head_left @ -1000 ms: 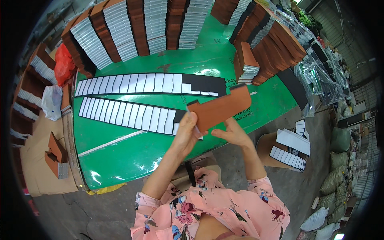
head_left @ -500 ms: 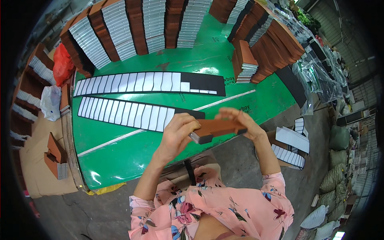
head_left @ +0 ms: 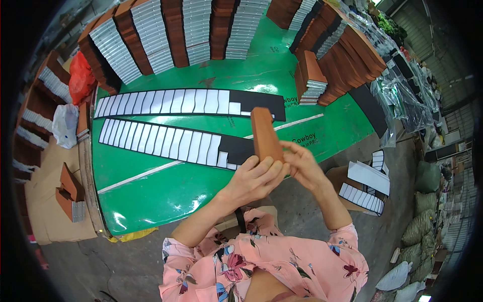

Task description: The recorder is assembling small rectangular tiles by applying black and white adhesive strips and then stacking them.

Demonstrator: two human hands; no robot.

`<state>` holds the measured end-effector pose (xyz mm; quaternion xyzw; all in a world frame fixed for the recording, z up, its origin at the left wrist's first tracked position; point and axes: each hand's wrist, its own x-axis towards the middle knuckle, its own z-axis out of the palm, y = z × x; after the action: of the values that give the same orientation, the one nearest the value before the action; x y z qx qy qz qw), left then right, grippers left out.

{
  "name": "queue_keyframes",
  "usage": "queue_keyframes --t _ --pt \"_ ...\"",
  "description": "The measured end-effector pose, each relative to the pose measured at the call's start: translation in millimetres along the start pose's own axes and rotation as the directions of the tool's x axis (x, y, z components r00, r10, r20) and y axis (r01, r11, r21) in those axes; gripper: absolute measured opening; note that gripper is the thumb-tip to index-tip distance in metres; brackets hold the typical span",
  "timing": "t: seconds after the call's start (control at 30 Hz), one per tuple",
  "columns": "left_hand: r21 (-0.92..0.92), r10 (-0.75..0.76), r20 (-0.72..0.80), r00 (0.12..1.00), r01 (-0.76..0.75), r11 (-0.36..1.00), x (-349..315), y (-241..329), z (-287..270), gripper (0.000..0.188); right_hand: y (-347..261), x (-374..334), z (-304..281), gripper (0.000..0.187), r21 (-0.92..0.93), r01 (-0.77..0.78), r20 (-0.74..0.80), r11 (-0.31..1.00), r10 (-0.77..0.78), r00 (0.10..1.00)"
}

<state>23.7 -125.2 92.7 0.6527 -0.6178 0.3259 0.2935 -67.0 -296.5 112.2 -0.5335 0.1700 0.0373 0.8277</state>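
A slim brown box (head_left: 266,132) with a leather-like surface is held between my hands, tilted up and away from me above the near edge of the green table (head_left: 146,201). My left hand (head_left: 257,180) grips its near end, with fingers bent over the edge. My right hand (head_left: 303,163) pinches the same end from the right. Left of the box lie two long curved black sheets, an upper sheet (head_left: 261,103) and a lower sheet (head_left: 237,147), each bearing rows of white stickers. The box partly covers the right ends of both sheets.
Tall stacks of brown and silver boxes (head_left: 151,45) line the table's far edge. More brown stacks (head_left: 347,65) and a short stack (head_left: 310,83) stand far right. White sticker sheets (head_left: 370,176) lie beside the table on the right. Brown pieces (head_left: 70,194) rest on cardboard at left.
The box has turned from lying crosswise to pointing away from me. My left hand has moved right along with its end, and my hands are now closer together.
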Motion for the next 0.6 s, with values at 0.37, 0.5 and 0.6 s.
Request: queue_keyframes --t 0.37,0.5,0.6 --pt "-0.166 -0.455 0.116 0.883 0.469 0.867 -67.7 -0.4 -54.5 0.029 -133.1 116.1 -131.0 0.03 -0.59 0.141 -0.445 0.795 -0.467 0.764" --pt "-0.068 -0.641 0.101 0.761 0.648 0.759 -105.3 5.4 -86.7 0.028 -154.4 149.6 -161.4 0.027 -0.603 0.089 -0.495 0.793 -0.459 0.737" --pt "-0.023 -0.801 0.072 0.594 0.804 0.594 -119.4 8.4 -102.5 0.021 -157.1 159.9 -171.0 0.028 -0.582 0.102 -0.536 0.807 -0.475 0.698"
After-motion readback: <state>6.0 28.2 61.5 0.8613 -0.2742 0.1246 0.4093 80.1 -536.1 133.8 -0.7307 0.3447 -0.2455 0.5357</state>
